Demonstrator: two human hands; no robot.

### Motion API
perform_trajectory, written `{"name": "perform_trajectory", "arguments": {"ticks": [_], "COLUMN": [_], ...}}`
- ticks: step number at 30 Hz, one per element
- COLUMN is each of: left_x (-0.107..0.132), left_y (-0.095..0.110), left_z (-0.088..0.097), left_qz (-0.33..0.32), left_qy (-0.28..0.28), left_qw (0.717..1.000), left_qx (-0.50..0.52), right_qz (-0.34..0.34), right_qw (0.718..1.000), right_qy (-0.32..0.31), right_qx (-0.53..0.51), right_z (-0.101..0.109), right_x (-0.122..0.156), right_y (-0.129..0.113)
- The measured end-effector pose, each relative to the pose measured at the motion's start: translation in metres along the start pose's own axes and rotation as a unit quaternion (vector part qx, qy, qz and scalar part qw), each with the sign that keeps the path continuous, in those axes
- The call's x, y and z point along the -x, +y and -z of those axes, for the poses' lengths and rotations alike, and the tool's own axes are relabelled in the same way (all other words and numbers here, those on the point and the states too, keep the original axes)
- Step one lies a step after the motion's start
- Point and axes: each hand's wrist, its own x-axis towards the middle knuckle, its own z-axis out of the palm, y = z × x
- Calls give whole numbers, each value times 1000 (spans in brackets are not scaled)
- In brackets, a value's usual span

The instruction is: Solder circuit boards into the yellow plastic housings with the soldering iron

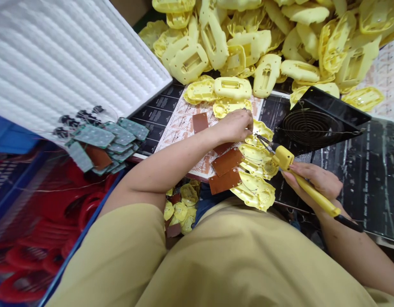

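Observation:
My right hand (317, 181) is wrapped round a yellow soldering iron (301, 181). The iron's tip reaches a yellow plastic shell (262, 130) at the table's front part. Just left of that tip, my left hand (238, 125) has its fingers pinched together over the same shell; whatever they hold is too small to make out. Nearer to me lie two more yellow shells, a middle shell (259, 161) and a front shell (256, 192), with thin wires on them. Brown circuit boards, among them a front board (224, 181) and a loose board (200, 122), lie to their left.
A large heap of yellow shells (248, 47) covers the back. A black fan (312, 121) stands right of the work. At left are stacked green circuit boards (120, 134), a white ribbed foam sheet (72, 59) and a blue crate (88, 226) of red parts.

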Motion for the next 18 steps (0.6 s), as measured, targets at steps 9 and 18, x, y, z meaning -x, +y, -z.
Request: {"name": "perform_trajectory", "arguments": {"ticks": [9,18], "left_x": [-1,-2], "left_y": [1,1], "left_z": [0,0], "left_qz": [7,0], "left_qy": [3,3], "left_qw": [1000,1000], "left_qx": [4,-5], "right_qz": [10,2], "right_qw": [999,997], "right_qy": [-49,-77], "right_qx": [5,-23], "right_z": [8,2], "right_x": [-1,7], "right_y": [5,11]}}
